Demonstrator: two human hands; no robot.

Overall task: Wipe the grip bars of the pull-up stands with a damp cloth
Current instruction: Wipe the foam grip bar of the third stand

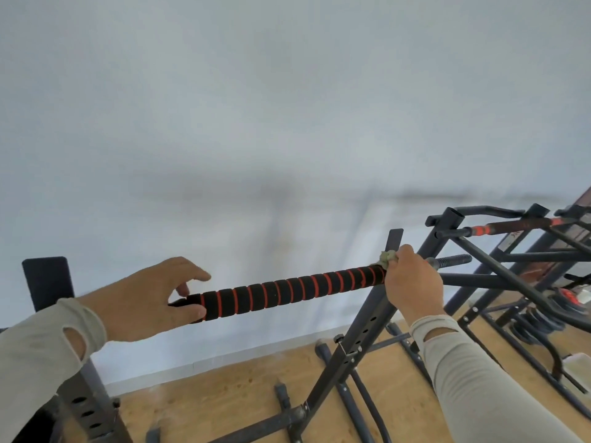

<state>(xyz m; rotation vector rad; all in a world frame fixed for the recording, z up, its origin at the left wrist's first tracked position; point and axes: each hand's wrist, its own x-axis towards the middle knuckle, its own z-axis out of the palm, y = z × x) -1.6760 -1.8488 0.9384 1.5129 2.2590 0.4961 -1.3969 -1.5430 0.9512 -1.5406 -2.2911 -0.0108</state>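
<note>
- The main risk, as I judge it: the small pale-green damp cloth (387, 259) is bunched into a wad at the far right end of the black foam grip bar with orange rings (289, 294), so a pass back along the bar could touch only a narrow strip and leave the underside unwiped.
- The wad could also slip out of the fingers if it snags on the foam's ridges or on the dark metal upright (367, 321) just beside it.
- The left hand (150, 300) is not clamped on the bar, so the bar may turn or shift under pressure.
- Right hand (412, 282): fingers curled over the bar's right end, pinching the cloth against it, wrist below and nearer.
- Left hand: open, fingers spread and relaxed, thumb lying against the bar's near left end, other fingers lifted above it.
- A second grip bar with orange bands (511, 226) lies far right; whether it is wiped I cannot tell.
</note>
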